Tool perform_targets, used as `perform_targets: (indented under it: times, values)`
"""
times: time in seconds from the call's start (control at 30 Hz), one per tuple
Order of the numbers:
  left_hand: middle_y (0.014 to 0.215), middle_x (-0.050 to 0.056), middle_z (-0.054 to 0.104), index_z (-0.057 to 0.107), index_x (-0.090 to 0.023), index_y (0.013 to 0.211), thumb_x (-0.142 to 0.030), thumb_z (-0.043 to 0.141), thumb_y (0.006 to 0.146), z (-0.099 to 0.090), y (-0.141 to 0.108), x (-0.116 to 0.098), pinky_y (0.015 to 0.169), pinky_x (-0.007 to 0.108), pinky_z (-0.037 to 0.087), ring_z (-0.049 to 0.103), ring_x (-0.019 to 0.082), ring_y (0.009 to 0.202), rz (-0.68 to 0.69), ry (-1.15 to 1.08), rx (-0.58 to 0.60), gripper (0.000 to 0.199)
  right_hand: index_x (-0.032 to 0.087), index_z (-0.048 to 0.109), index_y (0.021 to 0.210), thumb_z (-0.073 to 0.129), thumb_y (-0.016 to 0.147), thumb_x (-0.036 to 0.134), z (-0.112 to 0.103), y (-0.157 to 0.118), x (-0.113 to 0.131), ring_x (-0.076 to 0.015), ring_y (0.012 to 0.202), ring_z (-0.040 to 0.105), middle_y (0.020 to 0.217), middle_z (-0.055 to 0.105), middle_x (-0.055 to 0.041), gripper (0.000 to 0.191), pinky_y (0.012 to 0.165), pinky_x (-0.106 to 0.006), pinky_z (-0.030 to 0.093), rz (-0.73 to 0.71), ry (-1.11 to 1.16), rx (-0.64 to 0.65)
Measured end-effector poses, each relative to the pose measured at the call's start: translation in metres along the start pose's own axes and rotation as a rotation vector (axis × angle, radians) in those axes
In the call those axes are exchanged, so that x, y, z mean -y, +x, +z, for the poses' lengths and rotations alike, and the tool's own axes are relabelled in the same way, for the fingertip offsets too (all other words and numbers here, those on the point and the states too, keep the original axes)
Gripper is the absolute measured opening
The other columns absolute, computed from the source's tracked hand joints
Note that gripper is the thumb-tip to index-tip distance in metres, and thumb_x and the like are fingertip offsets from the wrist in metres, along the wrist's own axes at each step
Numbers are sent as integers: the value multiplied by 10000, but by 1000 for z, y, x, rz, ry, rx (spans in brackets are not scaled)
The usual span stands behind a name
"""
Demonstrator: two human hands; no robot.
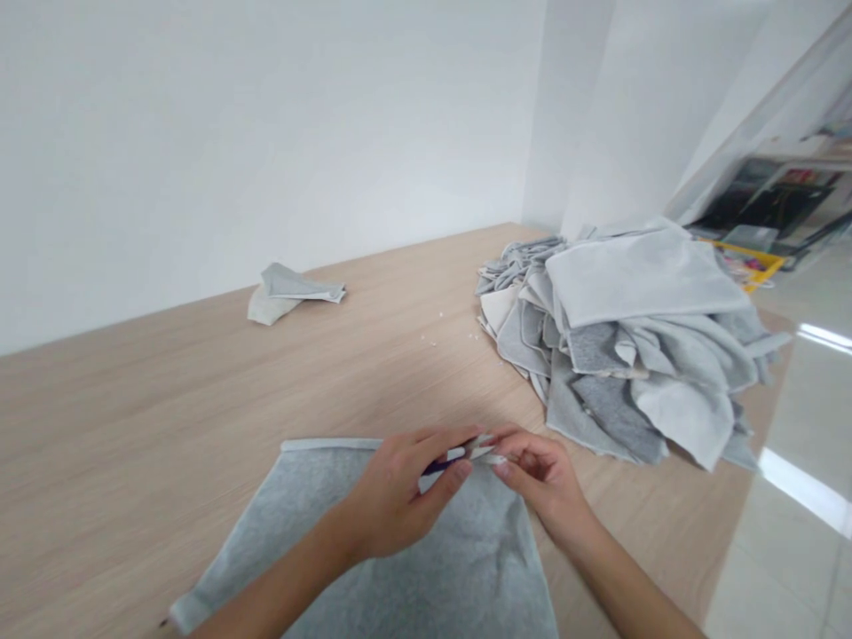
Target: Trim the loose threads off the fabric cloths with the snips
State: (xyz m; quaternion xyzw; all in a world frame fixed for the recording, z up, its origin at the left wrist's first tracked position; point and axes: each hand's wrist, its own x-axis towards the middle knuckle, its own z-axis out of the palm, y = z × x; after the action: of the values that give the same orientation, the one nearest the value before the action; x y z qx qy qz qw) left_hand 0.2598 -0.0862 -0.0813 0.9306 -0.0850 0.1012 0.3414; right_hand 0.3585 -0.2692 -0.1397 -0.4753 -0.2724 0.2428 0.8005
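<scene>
**Bare hands, bare forearms**

The left hand (pixel 392 493) and right hand (pixel 549 484) are both bare, with slender fingers (pixel 436 441) and smooth, rounded backs. The left forearm (pixel 293 572) and right forearm (pixel 629 577) are uncovered too, slim and narrowing towards the wrists. Both run bare to the lower edge of the view. Finer details of the nails are too small to tell.

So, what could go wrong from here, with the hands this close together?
The blades of the snips in the left hand sit right by the fingers of the right hand, so a slip might nick a fingertip. They are also at the edge of the gray cloth, which could be cut by mistake. Less pressing: the loose cloth pile lies near the table's right side, and pieces might slide to the floor.
</scene>
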Motion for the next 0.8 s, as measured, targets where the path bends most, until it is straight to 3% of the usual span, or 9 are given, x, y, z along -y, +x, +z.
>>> perform_targets:
  times: [0.1,0.3,0.47,0.8]
  values:
    - [1197,20,729,581,-273,1340,-290,560,985,0,1,2,920,253,499,684,148,1046,12,-38,5,356,260,785,836,817,774,253,0,-1,-1,-144,861,726,949,788,-31,70,759,-222,547,39,8,-48]
    - [1125,18,738,557,-286,1366,-255,572,975,-7,3,-3,810,229,507,692,135,941,74,-44,41,392,194,757,712,866,691,358,3,-3,0,-86,499,599,606,717,-8,198,495,-175,460,86,-48,-202]
    - [980,14,737,562,-273,1372,-258,564,979,-4,5,-9,761,238,498,674,133,841,26,-66,48,393,198,774,723,884,656,377,3,-4,2,-93,511,589,606,713,-15,220,494,-189,457,104,-59,-218]
    - [923,-24,729,620,-298,1313,-292,587,980,-2,5,-17,732,205,474,629,91,760,-122,-112,73,334,209,790,734,862,706,308,1,-3,7,-94,524,636,646,749,-20,126,508,-170,499,140,15,-149]
